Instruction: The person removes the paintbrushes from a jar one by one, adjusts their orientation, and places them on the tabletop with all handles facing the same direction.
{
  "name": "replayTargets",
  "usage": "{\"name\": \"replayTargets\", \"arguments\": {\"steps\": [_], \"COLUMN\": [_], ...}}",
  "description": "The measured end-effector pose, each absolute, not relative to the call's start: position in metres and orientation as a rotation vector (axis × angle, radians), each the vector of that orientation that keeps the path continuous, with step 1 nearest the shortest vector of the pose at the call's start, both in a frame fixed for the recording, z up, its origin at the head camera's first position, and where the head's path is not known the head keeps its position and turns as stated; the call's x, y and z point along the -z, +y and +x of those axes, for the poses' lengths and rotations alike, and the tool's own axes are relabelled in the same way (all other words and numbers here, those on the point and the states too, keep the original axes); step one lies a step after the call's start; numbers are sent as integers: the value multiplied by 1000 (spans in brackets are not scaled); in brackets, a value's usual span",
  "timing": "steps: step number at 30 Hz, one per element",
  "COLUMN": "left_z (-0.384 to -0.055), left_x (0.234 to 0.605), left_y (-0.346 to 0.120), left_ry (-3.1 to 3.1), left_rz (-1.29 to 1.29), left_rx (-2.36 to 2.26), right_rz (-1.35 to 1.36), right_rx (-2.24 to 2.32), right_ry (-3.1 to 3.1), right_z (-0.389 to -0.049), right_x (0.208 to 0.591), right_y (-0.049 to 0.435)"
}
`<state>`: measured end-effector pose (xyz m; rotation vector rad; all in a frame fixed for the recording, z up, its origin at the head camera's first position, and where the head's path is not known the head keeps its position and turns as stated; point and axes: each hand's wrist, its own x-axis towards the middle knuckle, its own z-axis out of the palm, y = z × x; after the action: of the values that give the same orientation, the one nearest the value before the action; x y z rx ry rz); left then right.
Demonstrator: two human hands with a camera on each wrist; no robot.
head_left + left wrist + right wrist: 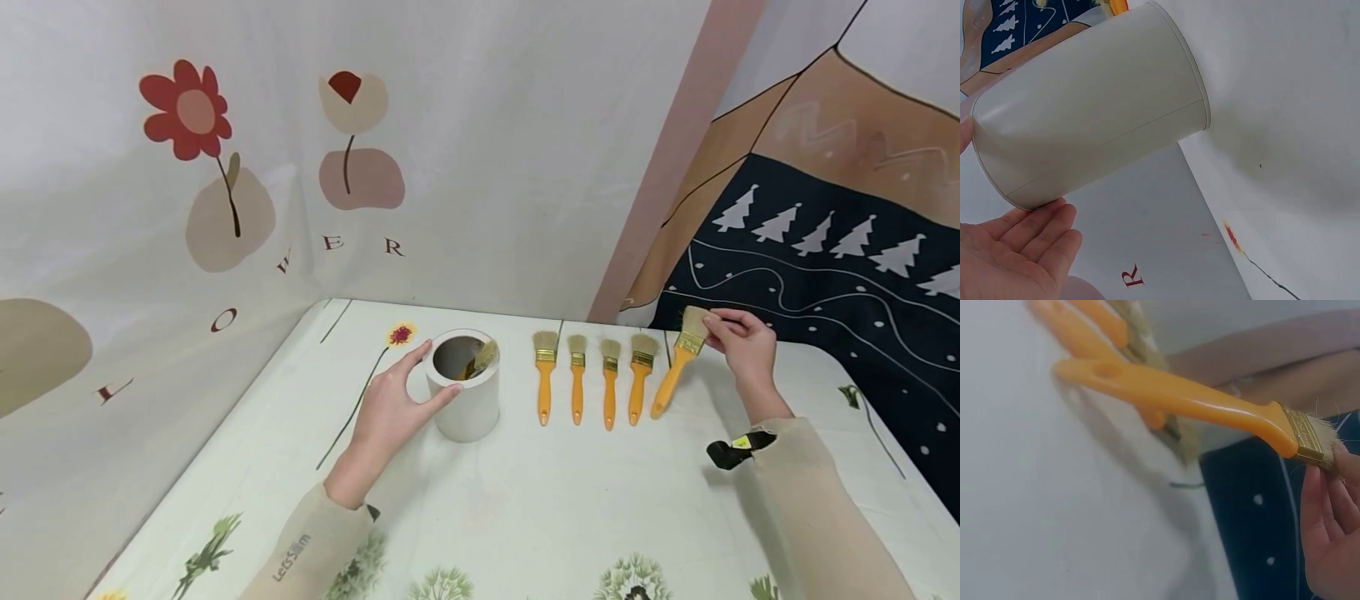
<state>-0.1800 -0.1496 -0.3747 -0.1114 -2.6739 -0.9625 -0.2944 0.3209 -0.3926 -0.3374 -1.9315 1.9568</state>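
My left hand point(390, 404) holds a white cylindrical holder point(468, 412) at its rim, thumb on the near side and fingers on the far side. In the left wrist view, the fingers point(1054, 234) touch the rim of the holder point(1091, 106). Inside the holder leans a paintbrush point(486, 357), its bristles at the rim. My right hand point(742, 350) pinches a paintbrush point(682, 354) by its bristles, handle slanting down to the left. The right wrist view shows this orange-handled brush point(1179, 397) above the table, fingertips point(1313, 481) at the bristles.
Several more paintbrushes point(577, 379) lie in a row between the hands, bristles away from me. A white cloth with printed flowers covers the table point(525, 492). Behind it hang a pale printed curtain point(495, 167) and a dark cloth with printed trees point(825, 267).
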Motion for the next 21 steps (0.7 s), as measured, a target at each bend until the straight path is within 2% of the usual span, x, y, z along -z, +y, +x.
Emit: {"name": "replayTargets", "arguments": {"steps": [10,21], "left_z": [-180,-179], "left_x": [375,375], "left_y": [-149,-149], "left_ry": [-2665,-2675], "left_rz": [-113,-98], "left_rx": [969,957], "right_rz": [-439,-601], "right_rx": [-2078,-1911], "right_ry": [-2024,-2343], "right_z": [-302,-312], "right_x": [416,436], "right_y": [333,335]}}
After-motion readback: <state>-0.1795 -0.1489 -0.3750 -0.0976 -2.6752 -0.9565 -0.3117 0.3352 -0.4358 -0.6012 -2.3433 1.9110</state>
